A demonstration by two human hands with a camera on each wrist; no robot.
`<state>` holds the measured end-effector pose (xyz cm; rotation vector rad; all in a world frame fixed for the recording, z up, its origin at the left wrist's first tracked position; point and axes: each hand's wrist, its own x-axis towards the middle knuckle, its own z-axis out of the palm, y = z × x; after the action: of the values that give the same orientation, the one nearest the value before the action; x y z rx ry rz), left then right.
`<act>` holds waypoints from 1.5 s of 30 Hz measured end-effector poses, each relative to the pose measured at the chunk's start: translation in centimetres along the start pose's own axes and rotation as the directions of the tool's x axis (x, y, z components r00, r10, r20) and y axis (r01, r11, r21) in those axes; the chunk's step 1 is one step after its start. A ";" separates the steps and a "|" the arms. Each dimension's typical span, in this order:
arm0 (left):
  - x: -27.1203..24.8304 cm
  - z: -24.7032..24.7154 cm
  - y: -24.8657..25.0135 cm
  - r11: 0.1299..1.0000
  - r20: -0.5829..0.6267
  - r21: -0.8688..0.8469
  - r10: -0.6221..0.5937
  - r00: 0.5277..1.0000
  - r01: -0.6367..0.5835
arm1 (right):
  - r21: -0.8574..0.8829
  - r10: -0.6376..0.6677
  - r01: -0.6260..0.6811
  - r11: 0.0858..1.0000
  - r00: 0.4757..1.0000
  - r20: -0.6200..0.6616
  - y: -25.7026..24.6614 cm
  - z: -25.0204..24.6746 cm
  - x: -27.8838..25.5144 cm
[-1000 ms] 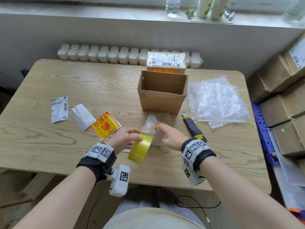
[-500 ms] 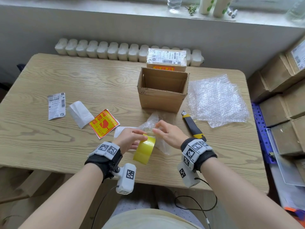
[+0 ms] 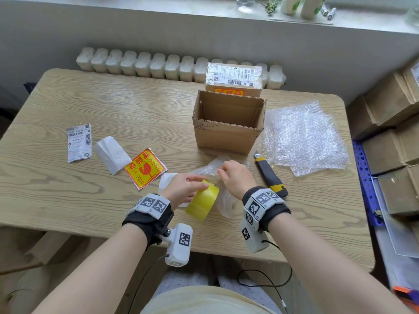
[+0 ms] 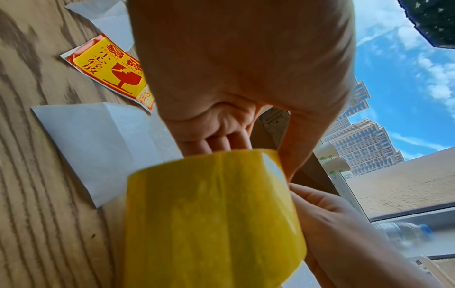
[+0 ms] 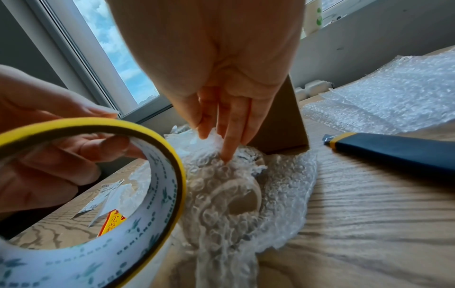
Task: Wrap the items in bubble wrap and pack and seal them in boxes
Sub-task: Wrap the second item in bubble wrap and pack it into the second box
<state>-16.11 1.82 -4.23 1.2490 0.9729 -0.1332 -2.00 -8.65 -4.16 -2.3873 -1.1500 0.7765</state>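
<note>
My left hand (image 3: pixel 183 189) grips a yellow tape roll (image 3: pixel 203 203), fingers through its core (image 5: pixel 162 194) and thumb on the outside, just above the table's near edge. Right beside it lies a bubble-wrapped item (image 5: pixel 229 194), a pale round object showing through the wrap. My right hand (image 3: pixel 235 177) is over that bundle, its fingers (image 5: pixel 227 148) straight and pressing down on the gathered wrap. The left wrist view shows the roll (image 4: pixel 214 224) up close, with the right hand (image 4: pixel 332 224) against its side. An open cardboard box (image 3: pixel 229 137) stands behind the bundle, upright and empty as far as I see.
A sealed, labelled box (image 3: pixel 233 79) sits behind the open one. Loose bubble wrap sheets (image 3: pixel 303 137) lie at right, a utility knife (image 3: pixel 269 175) beside my right wrist. A fragile sticker (image 3: pixel 145 168), white papers (image 3: pixel 112 152) and a shipping label (image 3: pixel 79 142) lie left. Stacked cartons (image 3: pixel 396 132) stand off the table's right edge.
My left hand has brought the tape roll a little right and forward, closer to the bundle. The right hand has stayed on the bubble wrap.
</note>
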 end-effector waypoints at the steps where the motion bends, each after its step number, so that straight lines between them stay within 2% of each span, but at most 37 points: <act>1: 0.1 0.1 -0.1 1.000 -0.013 0.023 0.017 1.000 -0.017 | -0.003 0.014 -0.014 1.000 1.000 -0.004 0.0 0.1 0.2; 7: 0.0 0.3 -0.2 0.988 -0.113 0.122 0.114 0.987 -0.100 | -0.109 0.182 -0.180 0.978 0.983 0.009 -0.3 0.5 1.2; 10: 0.3 -0.4 -0.4 0.988 -0.177 0.128 0.113 0.978 -0.091 | -0.147 0.249 -0.250 0.957 0.968 -0.027 0.0 0.0 1.2; 11: 0.4 -0.6 -0.5 0.987 -0.181 0.134 0.114 0.977 -0.091 | -0.131 0.210 -0.216 0.968 0.976 -0.053 0.1 0.1 1.1; 12: 0.4 -0.8 -0.7 0.985 -0.176 0.137 0.125 0.977 -0.101 | -0.107 0.104 -0.113 0.988 0.991 -0.083 0.3 0.4 0.8; 13: 0.3 -0.8 -0.7 0.985 -0.167 0.134 0.134 0.977 -0.112 | -0.099 -0.055 0.046 0.994 0.994 -0.093 0.4 0.7 0.5; 15: 0.3 -0.8 -0.7 0.983 -0.156 0.129 0.153 0.976 -0.134 | -0.100 -0.339 0.339 0.936 0.941 0.010 0.4 1.5 0.0; 16: 0.3 -0.8 -0.7 0.983 -0.155 0.123 0.157 0.975 -0.139 | -0.084 -0.385 0.394 0.915 0.917 0.101 0.3 1.7 -0.3; 18: 0.4 -0.9 -0.7 0.987 -0.164 0.103 0.142 0.976 -0.126 | -0.066 -0.357 0.383 0.922 0.902 0.244 0.6 1.9 -0.6; 20: 0.4 -1.2 -0.7 0.990 -0.181 0.088 0.123 0.976 -0.108 | -0.125 -0.329 0.375 0.918 0.900 0.285 1.1 2.1 -0.6; 23: 0.3 -1.6 -0.6 0.991 -0.183 0.086 0.118 0.976 -0.104 | -0.241 -0.307 0.372 0.896 0.913 0.268 1.8 3.3 0.0; 28: -0.9 -1.9 -0.5 0.990 -0.009 0.093 0.108 0.994 -0.106 | -0.305 -0.288 0.343 0.888 0.934 0.210 2.2 4.4 0.6; 31: -1.0 -2.1 0.0 0.980 -0.042 0.156 0.130 0.991 -0.122 | -0.315 -0.292 0.340 0.886 0.937 0.191 2.7 4.7 0.9; 34: -1.0 -2.4 0.2 0.947 -0.096 0.291 0.169 0.981 -0.134 | -0.293 -0.279 0.325 0.899 0.942 0.187 2.7 4.6 1.1; 37: -1.2 -2.9 -0.3 0.889 -0.131 0.452 0.147 0.980 -0.073 | -0.279 -0.245 0.292 0.915 0.951 0.191 2.7 3.9 1.2; 40: -1.1 -2.7 -0.2 0.898 -0.103 0.439 0.077 0.992 -0.024 | -0.266 -0.256 0.302 0.915 0.947 0.194 2.7 3.7 1.2; 45: -1.3 -2.5 0.6 0.904 -0.069 0.427 0.066 0.995 -0.031 | -0.282 -0.253 0.299 0.912 0.949 0.189 3.0 3.2 0.2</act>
<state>-17.95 3.59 -2.87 1.6913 1.0142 -0.2687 -2.06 -9.96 -8.35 -2.3552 -1.7421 0.7314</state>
